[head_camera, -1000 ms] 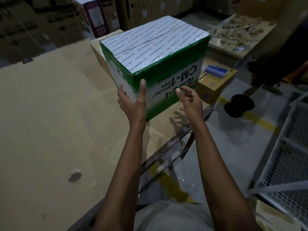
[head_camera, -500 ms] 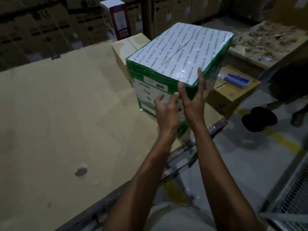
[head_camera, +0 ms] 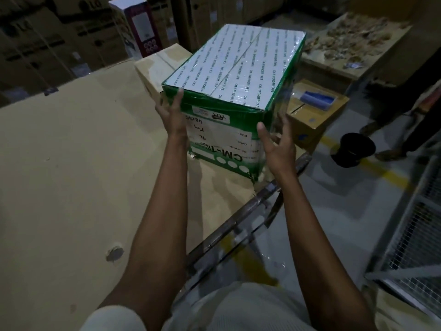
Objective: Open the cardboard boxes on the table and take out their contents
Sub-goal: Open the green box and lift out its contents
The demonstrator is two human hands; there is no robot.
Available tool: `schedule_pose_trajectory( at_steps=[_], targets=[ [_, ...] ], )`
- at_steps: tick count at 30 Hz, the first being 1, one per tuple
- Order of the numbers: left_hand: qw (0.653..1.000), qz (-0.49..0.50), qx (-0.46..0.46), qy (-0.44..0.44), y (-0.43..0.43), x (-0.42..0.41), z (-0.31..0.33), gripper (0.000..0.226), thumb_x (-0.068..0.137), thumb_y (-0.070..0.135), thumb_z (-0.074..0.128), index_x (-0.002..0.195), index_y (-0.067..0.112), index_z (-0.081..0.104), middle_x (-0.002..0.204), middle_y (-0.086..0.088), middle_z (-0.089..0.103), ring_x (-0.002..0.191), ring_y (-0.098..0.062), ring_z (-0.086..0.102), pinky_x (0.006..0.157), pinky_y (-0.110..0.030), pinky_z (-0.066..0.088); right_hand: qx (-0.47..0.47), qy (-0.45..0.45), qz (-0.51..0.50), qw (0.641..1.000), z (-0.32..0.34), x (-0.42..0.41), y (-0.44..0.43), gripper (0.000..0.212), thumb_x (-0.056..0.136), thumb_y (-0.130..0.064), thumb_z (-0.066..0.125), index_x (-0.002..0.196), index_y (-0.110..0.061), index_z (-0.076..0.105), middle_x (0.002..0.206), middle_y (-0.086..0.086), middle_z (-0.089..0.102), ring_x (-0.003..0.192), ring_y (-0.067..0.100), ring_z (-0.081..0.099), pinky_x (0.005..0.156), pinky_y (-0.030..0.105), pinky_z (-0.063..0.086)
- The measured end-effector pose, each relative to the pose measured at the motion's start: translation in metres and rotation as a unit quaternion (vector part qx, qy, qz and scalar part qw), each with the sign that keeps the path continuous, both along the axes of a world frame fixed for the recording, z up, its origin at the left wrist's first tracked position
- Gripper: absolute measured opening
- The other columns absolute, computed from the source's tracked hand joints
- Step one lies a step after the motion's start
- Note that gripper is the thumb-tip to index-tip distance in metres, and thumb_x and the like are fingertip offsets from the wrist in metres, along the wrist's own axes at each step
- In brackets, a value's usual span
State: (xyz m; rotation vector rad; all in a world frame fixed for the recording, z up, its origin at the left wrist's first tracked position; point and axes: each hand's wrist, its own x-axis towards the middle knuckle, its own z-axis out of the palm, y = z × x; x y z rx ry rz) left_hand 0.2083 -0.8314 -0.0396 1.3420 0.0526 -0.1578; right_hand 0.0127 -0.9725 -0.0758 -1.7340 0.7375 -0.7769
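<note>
green-and-white carton (head_camera: 229, 91), rectangular, glossy film-wrapped, top seam taped shut, is being steadied at the near right corner of the table (head_camera: 71, 163). left hand (head_camera: 171, 115) is being pressed flat against its left edge; right hand (head_camera: 276, 142) is being held spread beside it, nothing grasped. judged: positioning step; next the tape is needing to be slit.

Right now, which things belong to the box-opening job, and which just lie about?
Job: green and white taped cardboard box; plain brown cardboard box; left hand; right hand.
Lying about: blue roll on a brown carton; black round object; wire mesh cage.
</note>
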Motion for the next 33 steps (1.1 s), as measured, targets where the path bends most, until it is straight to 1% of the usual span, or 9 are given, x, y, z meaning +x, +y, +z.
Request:
schedule_pose_trajectory(
  at_steps=[8, 13, 16, 18, 20, 23, 27, 31, 33],
  targets=[
    [0.991, 0.045, 0.108, -0.063, 0.015, -0.049, -0.027, 0.085, 0.065, 0.068, 0.072, 0.14, 0.031, 0.057, 0.13, 0.0, 0.055, 0.118, -0.017, 0.059, 0.105, -0.05, 0.049, -0.023, -0.028, -0.084, 0.996, -0.003, -0.002, -0.005, 0.088, 0.088, -0.081, 0.049, 0.159, -0.034, 0.031, 0.159, -0.002, 0.044, 0.142, 0.021, 0.046, 0.112, 0.051, 0.045],
    [0.96, 0.091, 0.219, -0.146, 0.016, -0.113, -0.038, 0.084, 0.07, 0.047, 0.073, 0.147, 0.025, 0.048, 0.13, -0.002, 0.046, 0.124, -0.016, 0.047, 0.111, -0.049, 0.034, -0.008, -0.047, -0.108, 0.993, -0.004, -0.004, -0.001, 0.099, 0.084, -0.089, 0.045, 0.16, -0.03, 0.024, 0.16, 0.0, 0.042, 0.144, 0.021, 0.043, 0.113, 0.048, 0.044],
    [0.955, 0.15, 0.192, -0.172, 0.025, -0.132, -0.041, 0.081, 0.071, 0.031, 0.08, 0.144, 0.018, 0.049, 0.128, -0.004, 0.044, 0.116, -0.005, 0.046, 0.106, -0.039, 0.042, -0.02, -0.066, -0.102, 0.992, 0.0, -0.002, 0.006, 0.105, 0.08, -0.094, 0.041, 0.16, -0.026, 0.026, 0.159, 0.002, 0.043, 0.144, 0.024, 0.042, 0.115, 0.044, 0.041],
    [0.952, 0.187, 0.153, -0.189, 0.036, -0.142, -0.042, 0.077, 0.073, 0.022, 0.08, 0.143, 0.012, 0.049, 0.127, -0.007, 0.042, 0.109, 0.006, 0.049, 0.097, -0.016, 0.046, -0.04, -0.084, -0.094, 0.991, 0.0, -0.002, 0.02, 0.107, 0.08, -0.094, 0.038, 0.158, -0.021, 0.027, 0.158, 0.001, 0.041, 0.145, 0.024, 0.04, 0.115, 0.037, 0.035],
    [0.946, 0.226, 0.135, -0.191, 0.05, -0.156, -0.045, 0.075, 0.075, 0.017, 0.078, 0.144, 0.009, 0.048, 0.128, -0.011, 0.04, 0.111, 0.0, 0.05, 0.091, -0.005, 0.044, -0.051, -0.094, -0.085, 0.991, -0.005, -0.003, 0.037, 0.104, 0.082, -0.092, 0.037, 0.157, -0.019, 0.029, 0.154, -0.002, 0.042, 0.142, 0.021, 0.039, 0.119, 0.043, 0.032],
    [0.932, 0.271, 0.137, -0.2, 0.074, -0.174, -0.053, 0.075, 0.079, 0.01, 0.077, 0.146, 0.005, 0.044, 0.13, -0.018, 0.037, 0.119, -0.015, 0.047, 0.096, -0.008, 0.043, -0.052, -0.087, -0.062, 0.993, -0.016, -0.001, 0.062, 0.098, 0.086, -0.09, 0.036, 0.155, -0.02, 0.03, 0.153, 0.005, 0.046, 0.141, 0.028, 0.041, 0.121, 0.052, 0.027],
    [0.914, 0.313, 0.16, -0.201, 0.113, -0.18, -0.055, 0.08, 0.081, 0.016, 0.077, 0.15, 0.004, 0.04, 0.131, -0.016, 0.034, 0.125, -0.016, 0.043, 0.107, -0.026, 0.044, -0.031, -0.071, -0.004, 0.997, -0.017, 0.01, 0.097, 0.103, 0.084, -0.091, 0.037, 0.153, -0.013, 0.035, 0.149, 0.009, 0.048, 0.138, 0.031, 0.04, 0.113, 0.054, 0.037],
    [0.893, 0.363, 0.178, -0.199, 0.163, -0.178, -0.052, 0.08, 0.079, 0.017, 0.076, 0.15, 0.008, 0.041, 0.128, -0.012, 0.033, 0.118, 0.006, 0.042, 0.098, -0.007, 0.039, -0.016, -0.064, 0.057, 0.996, -0.015, 0.018, 0.147, 0.101, 0.085, -0.086, 0.043, 0.152, -0.012, 0.035, 0.148, 0.01, 0.047, 0.137, 0.029, 0.038, 0.111, 0.049, 0.038],
    [0.885, 0.38, 0.18, -0.199, 0.193, -0.178, -0.053, 0.08, 0.079, 0.018, 0.077, 0.15, 0.009, 0.042, 0.129, -0.014, 0.033, 0.118, 0.002, 0.044, 0.096, -0.004, 0.039, -0.013, -0.068, 0.085, 0.994, -0.014, 0.02, 0.173, 0.104, 0.083, -0.089, 0.042, 0.152, -0.012, 0.035, 0.147, 0.01, 0.048, 0.135, 0.028, 0.039, 0.112, 0.048, 0.037]
  ],
)
